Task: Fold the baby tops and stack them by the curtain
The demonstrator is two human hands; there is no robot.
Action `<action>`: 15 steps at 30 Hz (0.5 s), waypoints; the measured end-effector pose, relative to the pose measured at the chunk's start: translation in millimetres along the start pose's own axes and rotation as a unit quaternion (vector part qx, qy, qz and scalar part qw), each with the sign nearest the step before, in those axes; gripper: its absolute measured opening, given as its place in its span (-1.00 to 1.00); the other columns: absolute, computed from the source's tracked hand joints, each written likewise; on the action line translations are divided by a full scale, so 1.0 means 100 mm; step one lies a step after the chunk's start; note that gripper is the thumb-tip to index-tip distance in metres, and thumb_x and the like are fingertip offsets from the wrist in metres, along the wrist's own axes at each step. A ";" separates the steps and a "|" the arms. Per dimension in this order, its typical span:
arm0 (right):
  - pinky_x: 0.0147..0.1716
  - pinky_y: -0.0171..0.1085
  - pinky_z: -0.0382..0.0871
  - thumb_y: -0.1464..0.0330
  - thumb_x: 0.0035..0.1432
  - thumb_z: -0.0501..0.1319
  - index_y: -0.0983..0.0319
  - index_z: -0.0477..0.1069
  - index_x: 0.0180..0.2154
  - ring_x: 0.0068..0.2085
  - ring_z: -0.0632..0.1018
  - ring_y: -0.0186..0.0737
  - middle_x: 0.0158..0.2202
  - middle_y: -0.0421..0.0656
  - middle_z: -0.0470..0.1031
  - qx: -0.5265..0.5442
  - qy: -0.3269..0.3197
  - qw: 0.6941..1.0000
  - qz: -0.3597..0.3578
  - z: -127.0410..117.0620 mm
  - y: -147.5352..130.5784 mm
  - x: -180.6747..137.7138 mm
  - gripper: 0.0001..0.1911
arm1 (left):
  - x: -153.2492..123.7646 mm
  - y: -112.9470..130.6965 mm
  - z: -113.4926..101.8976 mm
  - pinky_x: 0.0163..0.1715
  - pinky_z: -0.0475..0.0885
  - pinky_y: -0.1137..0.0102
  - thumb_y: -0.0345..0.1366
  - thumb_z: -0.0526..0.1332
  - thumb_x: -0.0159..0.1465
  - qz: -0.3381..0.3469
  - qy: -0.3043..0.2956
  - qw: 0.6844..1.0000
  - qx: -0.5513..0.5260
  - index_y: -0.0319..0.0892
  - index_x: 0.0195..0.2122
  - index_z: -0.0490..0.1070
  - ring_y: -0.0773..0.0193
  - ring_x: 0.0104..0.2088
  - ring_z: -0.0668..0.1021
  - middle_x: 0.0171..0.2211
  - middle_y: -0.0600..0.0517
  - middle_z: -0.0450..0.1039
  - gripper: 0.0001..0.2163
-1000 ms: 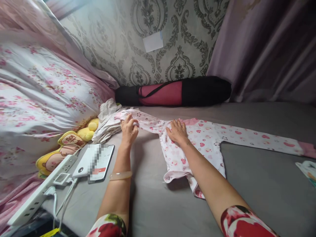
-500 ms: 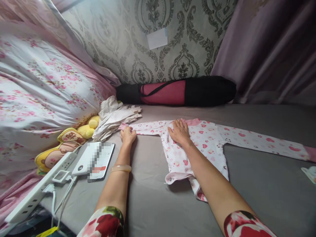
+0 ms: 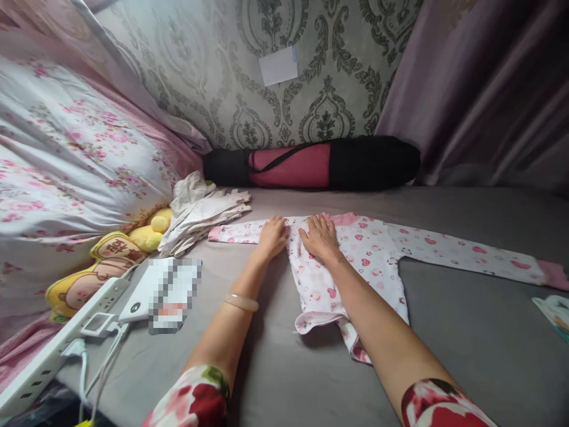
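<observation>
A long-sleeved child's top (image 3: 373, 249), white with pink hearts and pink trim, lies spread on a grey sheet (image 3: 267, 367). Both its sleeves stretch outward, and its lower hem is rumpled and partly folded up. On the left sleeve near the shoulder rests my left hand (image 3: 272, 237), open and palm down. My right hand (image 3: 320, 238) lies flat on the upper body of the top, beside the pink collar, with fingers spread. My right forearm hides part of the front and the hem.
Crumpled white cloths (image 3: 200, 210) lie beyond the left cuff. A white power strip (image 3: 66, 338) with cables, a white device (image 3: 142, 293) and a yellow plush toy (image 3: 84, 279) are at the left. A black and pink long bag (image 3: 293, 165) lies along the wall.
My left hand has let go of the left cuff and moved right along the sleeve toward the shoulder. My right hand stays on the top. The view has shifted slightly.
</observation>
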State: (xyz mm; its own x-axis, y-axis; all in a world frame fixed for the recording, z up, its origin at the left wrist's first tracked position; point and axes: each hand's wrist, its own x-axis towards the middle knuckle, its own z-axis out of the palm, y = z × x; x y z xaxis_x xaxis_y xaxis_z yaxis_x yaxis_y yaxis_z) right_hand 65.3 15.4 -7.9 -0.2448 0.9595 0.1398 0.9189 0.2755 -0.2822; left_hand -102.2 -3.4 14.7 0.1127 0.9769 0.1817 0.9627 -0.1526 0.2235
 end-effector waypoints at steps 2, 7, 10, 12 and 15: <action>0.30 0.05 -0.27 0.19 0.36 -0.16 0.37 0.11 0.31 0.37 0.00 0.00 0.38 -0.02 0.04 -0.002 -0.001 1.000 -0.001 -0.01 0.00 0.00 -0.38 | 0.08 0.23 0.15 0.26 0.10 0.12 -0.23 -0.12 0.41 0.024 -0.044 0.999 -0.009 -0.20 0.25 0.21 0.07 0.31 0.20 0.30 -0.13 0.19 -0.57; 0.30 0.03 -0.27 0.21 0.36 -0.15 0.37 0.10 0.32 0.37 0.00 -0.02 0.38 -0.02 0.04 -0.009 -0.004 1.000 0.000 -0.01 0.00 -0.01 -0.39 | 0.10 0.29 0.27 0.31 0.01 0.12 -0.15 -0.24 0.44 0.016 -0.092 0.996 0.001 -0.30 0.33 0.06 0.05 0.37 0.06 0.37 -0.19 -0.01 -0.48; 0.30 0.04 -0.27 0.14 0.36 -0.16 0.37 0.10 0.31 0.37 -0.01 -0.01 0.38 -0.02 0.03 -0.010 -0.004 1.000 -0.001 -0.01 0.00 0.00 -0.36 | 0.05 0.08 0.22 0.32 -0.04 0.14 -0.12 -0.26 0.44 -0.005 -0.091 0.996 0.015 -0.32 0.35 0.01 0.06 0.38 0.04 0.38 -0.19 -0.03 -0.45; 0.30 0.04 -0.27 0.13 0.37 -0.17 0.36 0.09 0.32 0.38 -0.01 -0.01 0.38 -0.01 0.02 -0.012 -0.008 1.000 0.001 -0.01 0.00 0.00 -0.36 | 0.00 -0.09 0.16 0.32 -0.05 0.13 -0.11 -0.27 0.44 -0.028 -0.096 0.995 0.027 -0.30 0.35 0.01 0.06 0.38 0.02 0.38 -0.18 -0.05 -0.45; 0.30 0.04 -0.27 0.13 0.37 -0.17 0.37 0.09 0.32 0.38 -0.02 -0.01 0.38 -0.01 0.01 -0.016 -0.012 1.000 0.002 -0.01 0.00 0.00 -0.36 | -0.09 -0.35 0.07 0.32 -0.06 0.11 -0.11 -0.27 0.43 -0.067 -0.094 0.993 0.039 -0.31 0.35 0.01 0.04 0.38 0.02 0.39 -0.18 -0.06 -0.44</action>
State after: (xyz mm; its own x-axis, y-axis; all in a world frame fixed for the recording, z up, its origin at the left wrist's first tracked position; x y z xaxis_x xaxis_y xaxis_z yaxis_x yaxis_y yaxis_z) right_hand 65.8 15.2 -6.8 -0.2489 0.9616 0.1156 0.9293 0.2708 -0.2513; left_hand -134.9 -5.5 -0.9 0.0202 0.9994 -0.0279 0.9873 -0.0155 0.1583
